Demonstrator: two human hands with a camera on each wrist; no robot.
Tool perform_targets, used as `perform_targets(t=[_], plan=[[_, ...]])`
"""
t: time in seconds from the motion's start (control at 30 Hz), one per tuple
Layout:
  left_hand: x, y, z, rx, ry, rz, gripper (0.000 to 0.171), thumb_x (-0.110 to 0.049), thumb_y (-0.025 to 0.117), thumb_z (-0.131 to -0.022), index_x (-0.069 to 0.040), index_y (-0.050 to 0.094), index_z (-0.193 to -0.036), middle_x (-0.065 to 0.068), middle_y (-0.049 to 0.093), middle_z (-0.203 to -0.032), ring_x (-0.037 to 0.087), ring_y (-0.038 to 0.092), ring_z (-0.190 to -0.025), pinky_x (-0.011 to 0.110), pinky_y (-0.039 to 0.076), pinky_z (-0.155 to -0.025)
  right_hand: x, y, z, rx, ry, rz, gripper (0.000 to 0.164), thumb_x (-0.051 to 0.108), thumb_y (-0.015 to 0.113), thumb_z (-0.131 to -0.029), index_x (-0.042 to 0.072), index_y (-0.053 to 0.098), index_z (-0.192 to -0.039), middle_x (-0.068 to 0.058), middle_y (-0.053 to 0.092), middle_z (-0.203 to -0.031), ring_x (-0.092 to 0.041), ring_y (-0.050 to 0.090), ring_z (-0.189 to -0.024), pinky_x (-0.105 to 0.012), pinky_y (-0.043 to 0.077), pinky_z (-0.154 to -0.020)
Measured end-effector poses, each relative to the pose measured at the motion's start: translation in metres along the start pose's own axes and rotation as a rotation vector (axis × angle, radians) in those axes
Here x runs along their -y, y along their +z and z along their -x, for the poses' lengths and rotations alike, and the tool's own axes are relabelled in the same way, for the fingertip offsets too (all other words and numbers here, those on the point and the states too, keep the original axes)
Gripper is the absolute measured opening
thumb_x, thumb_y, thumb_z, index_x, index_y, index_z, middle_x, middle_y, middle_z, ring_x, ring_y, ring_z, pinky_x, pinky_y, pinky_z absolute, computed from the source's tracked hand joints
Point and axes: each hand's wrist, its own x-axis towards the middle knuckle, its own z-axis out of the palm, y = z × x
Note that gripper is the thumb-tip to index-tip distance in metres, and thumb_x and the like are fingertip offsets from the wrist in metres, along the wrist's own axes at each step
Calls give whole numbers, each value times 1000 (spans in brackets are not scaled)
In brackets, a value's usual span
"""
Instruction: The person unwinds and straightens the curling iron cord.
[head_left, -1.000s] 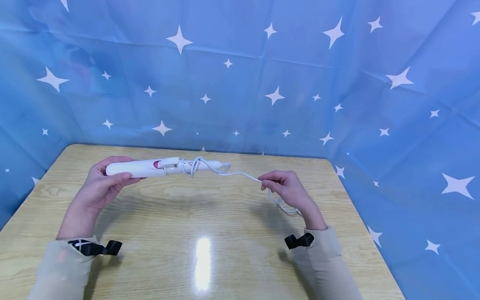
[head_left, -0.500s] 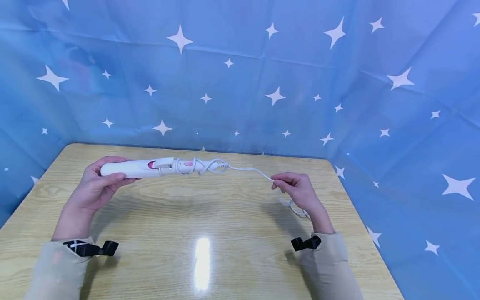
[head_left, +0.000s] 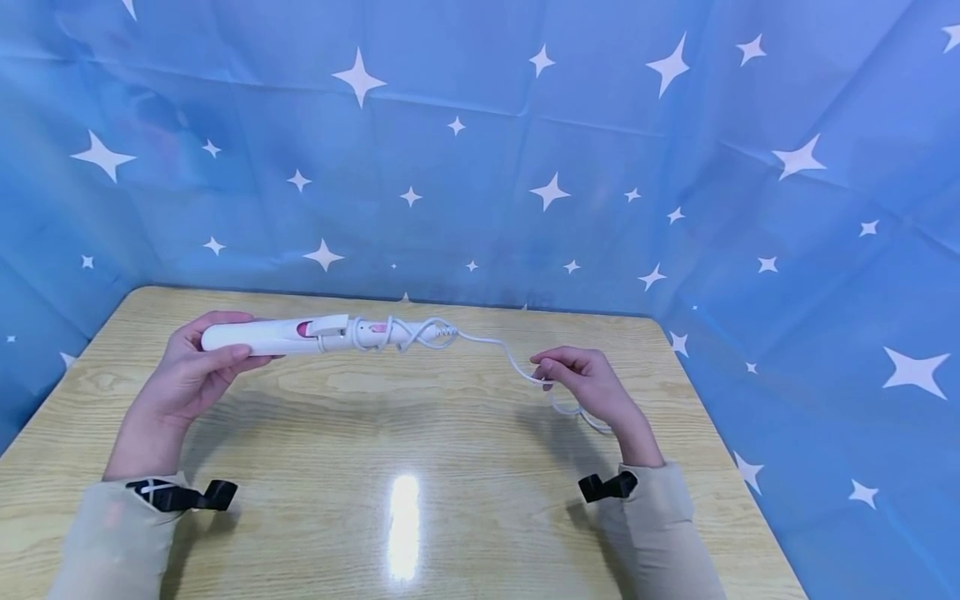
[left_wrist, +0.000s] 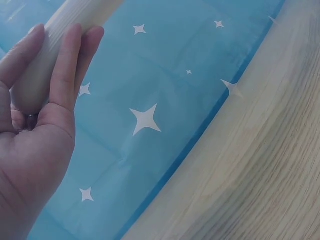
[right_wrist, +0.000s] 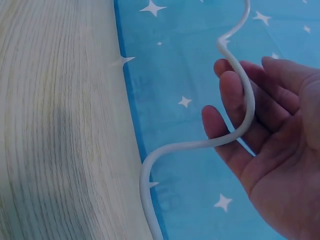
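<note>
A white curling iron [head_left: 258, 337] with a clamp lever and pink accents is held level above the table. My left hand [head_left: 187, 375] grips its smooth, rounded end, thumb below and fingers behind. In the left wrist view that end [left_wrist: 42, 75] sits between thumb and fingers. Loops of white cord [head_left: 408, 333] wind around the other end, past a pink button. From there the cord runs slack to my right hand [head_left: 588, 385]. In the right wrist view the cord [right_wrist: 175, 146] lies across the loosely bent fingers [right_wrist: 232, 92], with the thumb away from it.
The wooden table [head_left: 337, 467] has a bright light reflection [head_left: 405, 525] near its front. More cord [head_left: 596, 425] hangs below and behind the right hand. A blue cloth with white stars [head_left: 450, 217] stands behind and along the sides. Black wrist cameras [head_left: 183, 497] sit on the sleeves.
The curling iron and left hand shifted slightly left. My right hand drew the cord rightward, slipping some loops toward the cord end, then its fingers loosened and the cord sagged.
</note>
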Motion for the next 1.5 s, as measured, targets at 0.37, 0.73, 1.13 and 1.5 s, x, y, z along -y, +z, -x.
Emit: perform_targets(t=[0.37, 0.73, 1.13, 1.5], plan=[[-1, 0, 1, 5, -3, -6, 42, 30, 41, -94, 13, 64, -125, 24, 60, -125, 34, 64, -115, 46, 60, -90, 10, 18, -18, -18, -31, -38, 37, 12, 57, -107, 1, 57, -142, -18, 69, -125, -28, 65, -117, -28, 56, -99], [4, 4, -3, 44, -44, -107, 44, 28, 42, -94, 10, 65, -127, 21, 61, -129, 32, 64, -116, 43, 60, -90, 25, 43, -41, -20, -137, -47, 43, 17, 46, -112, 5, 47, -152, -11, 51, -152, -26, 48, -138, -45, 45, -113], [5, 8, -5, 2, -73, -164, 44, 28, 45, -94, 7, 67, -125, 19, 63, -128, 30, 65, -114, 43, 61, -89, 33, 59, -51, 86, -208, -139, 37, 11, 38, -113, -9, 56, -138, -29, 61, -134, -34, 60, -125, -44, 42, -116], [3, 4, -4, 34, -90, -141, 45, 29, 43, -94, 7, 67, -125, 17, 63, -129, 28, 64, -116, 45, 59, -91, 32, 57, -40, 70, -112, -67, 29, 12, 49, -110, -3, 68, -126, -14, 70, -107, -26, 66, -96, -33, 55, -78]])
